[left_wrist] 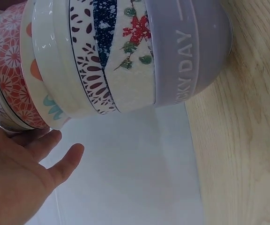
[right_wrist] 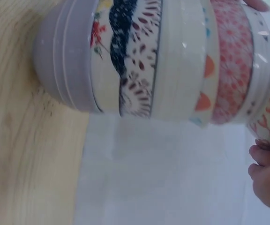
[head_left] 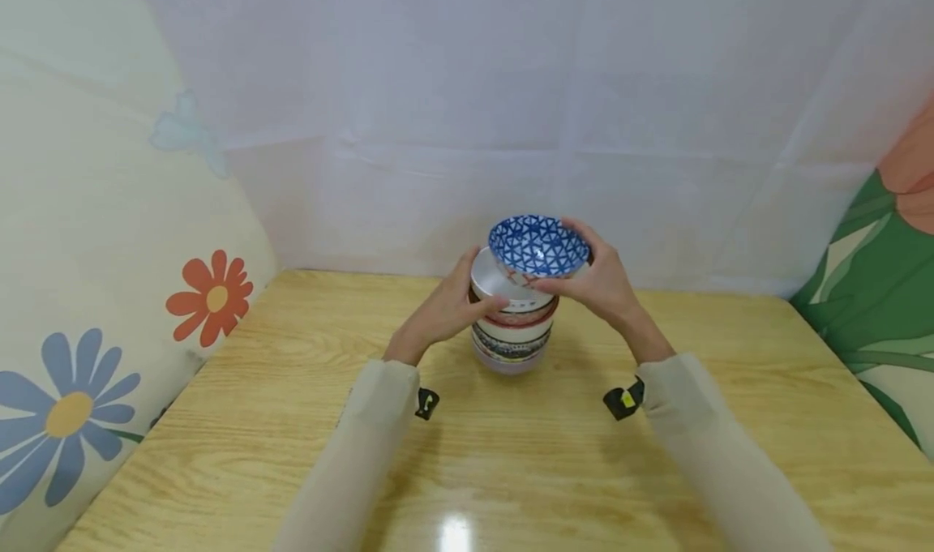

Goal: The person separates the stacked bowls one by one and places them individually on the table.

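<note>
A tall stack of nested bowls (head_left: 513,333) stands on the wooden table, its lowest bowl a lavender one (left_wrist: 191,51) with raised lettering. Above it are bowls with floral, dark speckled, cream and pink patterns. My left hand (head_left: 445,305) holds the stack near the top, thumb across the front and fingers round the far side. In my right hand (head_left: 601,280) is a bowl (head_left: 538,246) with a blue-and-white geometric inside and red markings outside, gripped by its right side. It tilts over the stack's white-lined top bowl (head_left: 487,275), overlapping its right part in the head view.
The wooden table (head_left: 255,438) reaches back to a white cloth (head_left: 409,130). Flower-printed fabric (head_left: 66,293) hangs at the left, and green leafy fabric (head_left: 868,293) at the right. Both wrists wear black straps below pale sleeves.
</note>
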Demonstrator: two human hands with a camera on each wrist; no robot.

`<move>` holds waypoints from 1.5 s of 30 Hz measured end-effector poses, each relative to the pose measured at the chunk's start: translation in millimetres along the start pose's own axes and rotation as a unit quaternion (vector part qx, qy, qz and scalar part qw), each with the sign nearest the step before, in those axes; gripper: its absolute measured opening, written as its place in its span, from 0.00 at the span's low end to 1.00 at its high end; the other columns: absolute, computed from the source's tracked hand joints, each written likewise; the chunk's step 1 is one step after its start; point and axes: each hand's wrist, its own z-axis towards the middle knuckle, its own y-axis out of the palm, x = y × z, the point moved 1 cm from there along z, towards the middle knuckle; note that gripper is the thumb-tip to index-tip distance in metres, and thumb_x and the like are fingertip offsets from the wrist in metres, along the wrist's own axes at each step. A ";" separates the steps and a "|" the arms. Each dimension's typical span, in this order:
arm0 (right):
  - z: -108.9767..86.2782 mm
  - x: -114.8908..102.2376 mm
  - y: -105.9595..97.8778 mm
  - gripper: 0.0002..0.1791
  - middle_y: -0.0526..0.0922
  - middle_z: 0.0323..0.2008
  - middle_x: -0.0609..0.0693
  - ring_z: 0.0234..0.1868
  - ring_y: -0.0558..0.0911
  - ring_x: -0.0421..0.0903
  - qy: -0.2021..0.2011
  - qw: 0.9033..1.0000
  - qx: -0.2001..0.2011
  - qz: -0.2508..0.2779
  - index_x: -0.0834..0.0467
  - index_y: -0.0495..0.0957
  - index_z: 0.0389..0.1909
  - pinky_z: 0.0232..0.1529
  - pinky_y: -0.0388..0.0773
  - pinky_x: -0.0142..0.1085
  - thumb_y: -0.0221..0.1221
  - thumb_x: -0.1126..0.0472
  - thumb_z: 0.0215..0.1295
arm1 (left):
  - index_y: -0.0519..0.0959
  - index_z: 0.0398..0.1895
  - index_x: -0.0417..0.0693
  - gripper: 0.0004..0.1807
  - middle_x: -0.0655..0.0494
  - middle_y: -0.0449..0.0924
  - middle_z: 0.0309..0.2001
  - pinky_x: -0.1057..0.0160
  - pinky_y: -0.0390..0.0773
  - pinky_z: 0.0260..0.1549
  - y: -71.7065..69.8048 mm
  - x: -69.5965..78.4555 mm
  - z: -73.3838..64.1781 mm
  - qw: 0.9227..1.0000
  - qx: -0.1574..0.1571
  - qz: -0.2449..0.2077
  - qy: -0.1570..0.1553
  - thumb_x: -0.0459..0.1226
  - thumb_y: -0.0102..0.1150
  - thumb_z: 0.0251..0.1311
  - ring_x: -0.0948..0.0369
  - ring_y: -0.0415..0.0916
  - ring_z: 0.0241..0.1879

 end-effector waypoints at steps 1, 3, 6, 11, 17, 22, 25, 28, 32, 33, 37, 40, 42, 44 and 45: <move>-0.6 -0.7 -2.6 0.51 0.63 0.67 0.64 0.65 0.67 0.61 0.002 1.000 0.004 0.001 0.60 0.56 0.71 0.63 0.69 0.53 0.73 0.63 0.46 | 0.39 0.76 0.48 0.56 0.43 0.58 0.68 0.47 0.68 0.62 -0.1 0.0 -0.3 1.000 -0.001 0.001 -0.004 0.63 0.56 0.56 0.48 0.64 0.65; -1.7 -1.8 -7.6 0.51 0.62 0.68 0.64 0.66 0.66 0.60 0.008 1.000 0.012 0.005 0.61 0.56 0.71 0.63 0.68 0.52 0.72 0.65 0.46 | 0.40 0.76 0.48 0.54 0.43 0.59 0.68 0.47 0.67 0.62 -0.2 0.4 -0.7 1.000 -0.002 0.004 -0.011 0.60 0.57 0.58 0.48 0.64 0.65; -3.6 -3.8 -14.8 0.52 0.61 0.69 0.63 0.66 0.66 0.60 0.011 1.000 0.022 0.006 0.61 0.55 0.72 0.64 0.68 0.51 0.72 0.66 0.46 | 0.39 0.76 0.48 0.53 0.43 0.59 0.68 0.47 0.66 0.64 0.0 1.2 -0.7 1.000 -0.005 0.003 -0.016 0.57 0.58 0.59 0.48 0.63 0.65; -7.9 -5.7 -27.2 0.53 0.61 0.69 0.62 0.67 0.65 0.59 0.014 0.999 0.033 -0.003 0.61 0.53 0.73 0.66 0.66 0.51 0.71 0.67 0.46 | 0.39 0.76 0.49 0.54 0.44 0.59 0.68 0.46 0.65 0.64 0.1 2.1 -1.2 1.000 -0.011 0.000 -0.016 0.60 0.57 0.57 0.48 0.62 0.66; -17.5 -0.9 -41.9 0.52 0.59 0.71 0.60 0.67 0.64 0.58 0.032 0.998 0.053 -0.004 0.61 0.50 0.74 0.67 0.65 0.48 0.70 0.66 0.50 | 0.45 0.74 0.49 0.53 0.45 0.61 0.66 0.46 0.66 0.63 -1.0 1.9 -1.5 1.000 -0.009 -0.005 0.004 0.65 0.55 0.55 0.50 0.63 0.66; -28.4 9.0 -51.1 0.50 0.57 0.71 0.62 0.66 0.65 0.59 0.042 0.997 0.058 0.005 0.62 0.48 0.74 0.54 0.72 0.21 0.67 0.66 0.54 | 0.45 0.74 0.49 0.60 0.45 0.60 0.67 0.45 0.64 0.64 -1.7 1.3 -1.9 1.000 -0.008 -0.004 0.006 0.73 0.50 0.46 0.50 0.61 0.67; -34.9 17.2 -55.3 0.49 0.56 0.71 0.64 0.66 0.64 0.61 0.047 0.997 0.057 0.009 0.62 0.47 0.74 0.48 0.70 0.14 0.66 0.66 0.56 | 0.45 0.74 0.49 0.62 0.45 0.59 0.67 0.46 0.64 0.65 -1.2 1.1 -1.2 1.000 -0.007 -0.005 0.012 0.76 0.49 0.43 0.51 0.60 0.67; -41.3 26.2 -58.8 0.49 0.56 0.71 0.64 0.66 0.64 0.62 0.053 0.997 0.058 0.010 0.62 0.46 0.74 0.48 0.70 0.14 0.65 0.66 0.57 | 0.46 0.74 0.49 0.61 0.45 0.60 0.67 0.46 0.64 0.64 -0.7 1.7 -0.5 1.000 -0.008 -0.005 0.017 0.75 0.49 0.43 0.51 0.61 0.67; -49.5 38.6 -60.1 0.49 0.55 0.71 0.65 0.66 0.63 0.63 0.055 0.997 0.056 0.014 0.62 0.46 0.74 0.46 0.69 0.13 0.65 0.66 0.57 | 0.46 0.74 0.48 0.60 0.45 0.60 0.66 0.46 0.65 0.64 -0.6 2.5 0.0 1.000 -0.009 -0.001 0.018 0.74 0.49 0.44 0.51 0.61 0.67; -51.4 41.8 -59.7 0.49 0.55 0.71 0.65 0.66 0.63 0.63 0.054 0.997 0.056 0.010 0.62 0.46 0.74 0.46 0.69 0.13 0.65 0.66 0.57 | 0.46 0.74 0.48 0.61 0.45 0.60 0.66 0.47 0.65 0.64 -0.5 2.5 0.3 1.000 -0.009 0.000 0.019 0.75 0.49 0.44 0.51 0.62 0.66; -58.6 54.9 -56.4 0.50 0.55 0.71 0.66 0.65 0.64 0.64 0.052 0.997 0.055 0.009 0.63 0.46 0.74 0.45 0.68 0.12 0.66 0.68 0.55 | 0.46 0.74 0.48 0.61 0.45 0.60 0.66 0.46 0.65 0.64 -0.3 2.2 0.6 1.000 -0.009 0.000 0.017 0.75 0.49 0.44 0.51 0.61 0.67; -64.1 64.5 -53.3 0.51 0.54 0.71 0.67 0.66 0.63 0.65 0.059 0.997 0.053 0.019 0.64 0.46 0.74 0.45 0.67 0.12 0.66 0.70 0.54 | 0.45 0.75 0.48 0.61 0.45 0.59 0.67 0.46 0.64 0.65 -0.6 3.0 -0.3 1.000 -0.010 0.001 0.014 0.74 0.49 0.45 0.51 0.60 0.67; -67.8 70.6 -51.3 0.52 0.53 0.71 0.67 0.66 0.62 0.65 0.069 0.996 0.048 0.027 0.63 0.45 0.74 0.45 0.68 0.12 0.66 0.71 0.53 | 0.44 0.74 0.47 0.60 0.45 0.59 0.67 0.46 0.64 0.65 -1.0 4.0 -1.1 1.000 -0.010 0.003 0.012 0.74 0.49 0.46 0.50 0.60 0.68; -70.4 77.8 -49.3 0.52 0.53 0.71 0.67 0.66 0.62 0.65 0.074 0.996 0.044 0.032 0.64 0.45 0.74 0.45 0.67 0.12 0.66 0.71 0.53 | 0.45 0.74 0.47 0.60 0.44 0.59 0.67 0.46 0.64 0.65 -1.5 5.2 -1.7 1.000 -0.009 0.004 0.013 0.73 0.50 0.47 0.50 0.60 0.67; -71.8 81.4 -48.5 0.52 0.53 0.71 0.67 0.66 0.62 0.65 0.076 0.996 0.042 0.032 0.64 0.45 0.74 0.45 0.67 0.12 0.67 0.72 0.52 | 0.45 0.74 0.47 0.59 0.44 0.59 0.67 0.46 0.64 0.65 -1.6 5.5 -1.9 1.000 -0.008 0.006 0.012 0.72 0.50 0.48 0.50 0.60 0.67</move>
